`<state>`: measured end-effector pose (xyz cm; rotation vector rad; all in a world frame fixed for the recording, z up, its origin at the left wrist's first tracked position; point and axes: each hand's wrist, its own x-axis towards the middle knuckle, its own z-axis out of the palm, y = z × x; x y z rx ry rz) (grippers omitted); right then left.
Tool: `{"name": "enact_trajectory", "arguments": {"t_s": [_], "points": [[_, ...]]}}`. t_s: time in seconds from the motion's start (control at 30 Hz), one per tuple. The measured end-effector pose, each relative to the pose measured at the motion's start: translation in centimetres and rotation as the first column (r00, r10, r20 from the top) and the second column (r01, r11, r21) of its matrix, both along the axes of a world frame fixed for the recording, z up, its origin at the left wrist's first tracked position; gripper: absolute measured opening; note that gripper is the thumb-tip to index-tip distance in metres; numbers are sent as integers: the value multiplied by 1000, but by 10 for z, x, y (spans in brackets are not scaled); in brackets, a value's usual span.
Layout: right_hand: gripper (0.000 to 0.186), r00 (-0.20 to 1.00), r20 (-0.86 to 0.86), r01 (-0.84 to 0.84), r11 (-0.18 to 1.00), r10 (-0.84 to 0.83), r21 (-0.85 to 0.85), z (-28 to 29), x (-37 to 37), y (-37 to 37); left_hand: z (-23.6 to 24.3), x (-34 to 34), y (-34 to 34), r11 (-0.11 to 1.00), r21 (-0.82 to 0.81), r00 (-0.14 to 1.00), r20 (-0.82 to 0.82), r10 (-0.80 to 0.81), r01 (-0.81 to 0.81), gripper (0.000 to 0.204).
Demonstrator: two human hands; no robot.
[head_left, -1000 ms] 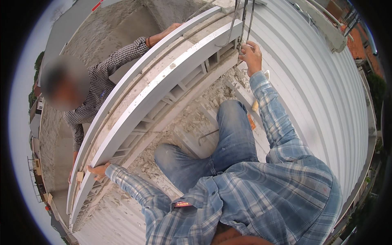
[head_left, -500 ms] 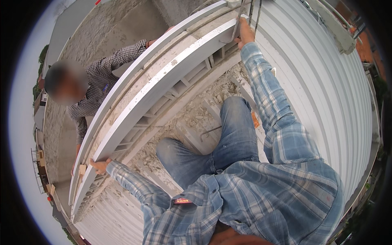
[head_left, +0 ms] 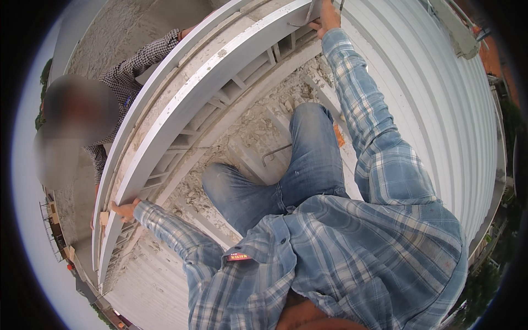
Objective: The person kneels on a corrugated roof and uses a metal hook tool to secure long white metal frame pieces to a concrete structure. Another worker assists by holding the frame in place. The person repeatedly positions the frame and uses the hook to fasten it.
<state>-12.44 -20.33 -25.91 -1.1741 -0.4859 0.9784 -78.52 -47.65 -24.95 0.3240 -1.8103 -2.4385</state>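
A long light-grey metal straightedge (head_left: pixel 181 97) lies along the near edge of the mortar-covered wall top (head_left: pixel 217 39), bowed by the lens. My left hand (head_left: pixel 127 211) is closed on its lower-left part, thumb toward the face. At the upper right, my right hand (head_left: pixel 329 21) grips the same bar beside a bent steel rod clamp (head_left: pixel 311 14); part of that hand's hold is hidden. A second metal straightedge (head_left: pixel 157 71) runs along the wall's far edge. Beyond it, a person in a checked shirt (head_left: pixel 135 60) reaches both arms to that far bar.
Hollow blocks (head_left: pixel 234 91) form the wall below the bar. Mortar rubble (head_left: pixel 250 124) lies around my knees, with a bent steel rod (head_left: pixel 275 153) and an orange piece (head_left: pixel 339 136). Corrugated metal roofing (head_left: pixel 434 104) spreads to the right. A small wood block (head_left: pixel 104 218) sits between the bars.
The bars, wall and both my hands appear higher and farther left in the picture as the view shifts. Both hands keep their hold. The other person leans lower.
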Motion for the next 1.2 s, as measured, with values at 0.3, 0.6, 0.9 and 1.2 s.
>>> {"name": "enact_trajectory", "arguments": {"t_s": [0.3,0.6,0.9,1.2], "points": [[55,959,245,-74,963,140,-260,-128,103,-162,-34,-81,-26,968,-226,954,-249,-168,111,60],[71,393,711,260,671,584,-695,-319,31,-337,-35,-66,-8,960,-44,927,-251,-277,275,55],[56,526,608,255,572,594,-779,-364,21,-328,-33,-90,-37,940,38,924,-201,-325,338,46],[73,656,629,289,631,417,-720,-310,41,-360,-31,-96,-38,914,122,920,-104,-377,388,52]]}}
